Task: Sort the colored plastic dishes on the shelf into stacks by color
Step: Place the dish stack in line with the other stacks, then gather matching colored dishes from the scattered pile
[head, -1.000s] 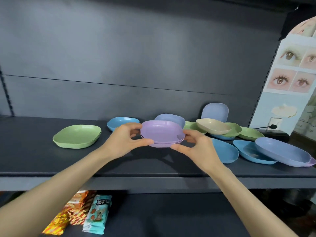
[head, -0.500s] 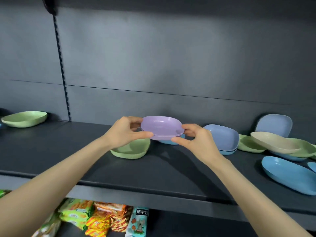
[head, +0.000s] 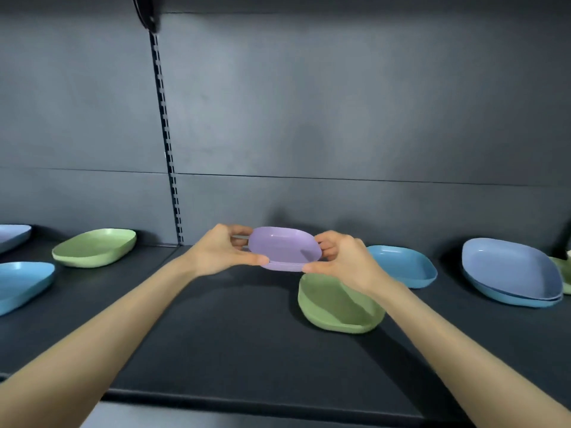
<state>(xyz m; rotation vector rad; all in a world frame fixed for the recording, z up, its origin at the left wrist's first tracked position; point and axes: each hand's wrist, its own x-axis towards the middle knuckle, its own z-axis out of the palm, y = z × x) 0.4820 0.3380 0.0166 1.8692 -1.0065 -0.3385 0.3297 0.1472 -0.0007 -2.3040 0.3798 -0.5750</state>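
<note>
Both hands hold a small stack of purple dishes [head: 282,248] in the air above the dark shelf [head: 216,329]. My left hand [head: 221,251] grips the stack's left rim, thumb in front. My right hand [head: 343,261] grips its right rim. Just below and right of the stack lies a green dish [head: 333,307], partly behind my right wrist. A blue dish [head: 404,265] sits behind it. At the right, a lavender-blue dish [head: 509,270] rests on a blue one. At the left are a green dish [head: 95,247], a blue dish [head: 21,284] and a pale blue dish [head: 12,236].
A slotted upright rail [head: 165,134] runs down the grey back panel left of centre. The shelf's front edge [head: 247,403] crosses the bottom of the view. More green dish edges show at the far right [head: 564,273].
The view and both hands have moved left along the shelf with the purple stack. The green dish now lies below and right of the stack, and more dishes have come into view at the left.
</note>
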